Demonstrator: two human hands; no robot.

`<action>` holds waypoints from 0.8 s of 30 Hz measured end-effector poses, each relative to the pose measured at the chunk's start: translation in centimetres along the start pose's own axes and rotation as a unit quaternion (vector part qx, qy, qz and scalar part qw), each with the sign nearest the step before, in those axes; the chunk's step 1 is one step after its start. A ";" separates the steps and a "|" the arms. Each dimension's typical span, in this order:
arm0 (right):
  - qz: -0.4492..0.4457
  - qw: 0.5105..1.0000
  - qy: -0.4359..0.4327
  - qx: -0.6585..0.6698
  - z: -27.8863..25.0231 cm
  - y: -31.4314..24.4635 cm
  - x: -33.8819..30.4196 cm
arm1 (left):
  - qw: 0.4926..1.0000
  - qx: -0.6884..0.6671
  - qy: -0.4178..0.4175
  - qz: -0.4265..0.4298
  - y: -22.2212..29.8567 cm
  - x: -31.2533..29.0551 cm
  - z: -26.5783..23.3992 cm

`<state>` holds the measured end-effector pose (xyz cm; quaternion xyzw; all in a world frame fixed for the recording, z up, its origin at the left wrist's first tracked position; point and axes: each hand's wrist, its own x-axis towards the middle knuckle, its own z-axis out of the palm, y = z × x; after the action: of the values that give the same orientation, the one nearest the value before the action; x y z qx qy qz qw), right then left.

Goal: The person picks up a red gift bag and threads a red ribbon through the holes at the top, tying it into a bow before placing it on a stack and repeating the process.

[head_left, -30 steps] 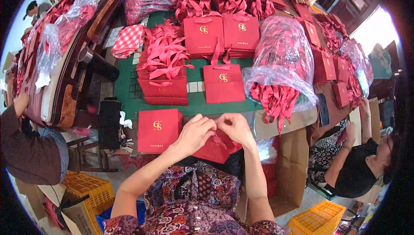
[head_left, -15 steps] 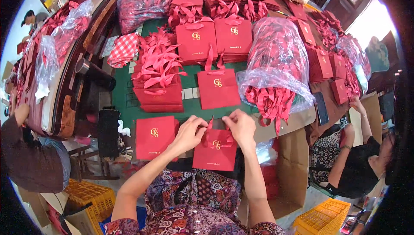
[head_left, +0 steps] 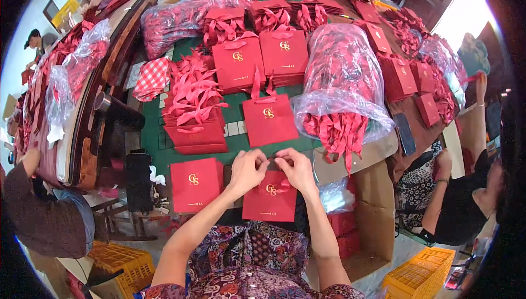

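Note:
A small red paper gift bag [head_left: 267, 204] with a gold emblem lies at the table's near edge in front of me. My left hand [head_left: 249, 170] and my right hand [head_left: 296, 170] meet over its top edge, thumbs and fingertips pinched close together on its red ribbon [head_left: 282, 185]. A loop of that ribbon hangs over the bag's front below my right fingers; the pinched part is mostly hidden. Left of my left wrist lies a pile of flat red bags [head_left: 194, 195]. Just beyond my hands another red bag [head_left: 269, 126] lies with its ribbon ends sticking up.
A clear plastic sack [head_left: 344, 74] full of red ribbons lies at the right. Stacked bags with ribbons [head_left: 194, 137] stand left of centre. A dark tumbler [head_left: 118, 110], a phone [head_left: 405, 133], a cardboard box [head_left: 373, 217] and yellow crates [head_left: 419, 274] surround me. Co-workers sit around the tables.
My hands have come closer together over the bag's top, and the upright ribbon end between them no longer shows. The view has shifted slightly. A co-worker's arm at right has risen.

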<state>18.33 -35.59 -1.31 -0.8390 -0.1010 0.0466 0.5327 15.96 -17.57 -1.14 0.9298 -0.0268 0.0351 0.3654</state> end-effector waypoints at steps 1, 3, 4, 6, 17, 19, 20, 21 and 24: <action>0.000 1.000 0.002 0.001 0.1 0.1 -0.1 | 0.999 -0.045 -0.012 -0.013 0.1 -0.1 -0.1; 0.009 0.997 -0.017 0.075 0.2 0.2 -0.3 | 0.991 -0.124 -0.039 -0.042 0.1 -0.2 -0.2; 0.009 0.997 -0.017 0.076 0.2 0.2 -0.3 | 0.991 -0.122 -0.039 -0.042 0.3 -0.2 -0.3; 0.014 0.994 -0.030 0.099 0.2 0.0 -0.5 | 0.982 -0.175 -0.044 -0.054 0.7 -0.4 -0.3; 0.048 0.969 -0.010 0.244 -1.7 0.4 -1.5 | 0.970 -0.236 0.046 -0.034 1.3 -1.7 -1.1; 0.052 0.961 0.028 0.270 -2.3 1.0 -1.5 | 0.960 -0.263 0.002 -0.096 -0.1 -2.4 -1.8; 0.063 0.954 0.052 0.289 -2.4 0.9 -1.7 | 0.955 -0.258 -0.022 -0.147 0.1 -2.9 -2.5; 0.075 0.946 0.075 0.307 -2.4 0.7 -1.8 | 0.924 -0.358 -0.009 -0.136 -1.7 -3.7 -1.4; 0.069 0.937 0.100 0.328 -1.7 1.3 -2.0 | 0.940 -0.321 -0.046 -0.107 -1.6 -5.3 -2.4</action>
<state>16.86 -38.05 -1.80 -0.6231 0.0320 0.0300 0.7809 10.71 -14.64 -0.86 0.7608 0.0463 -0.0580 0.6447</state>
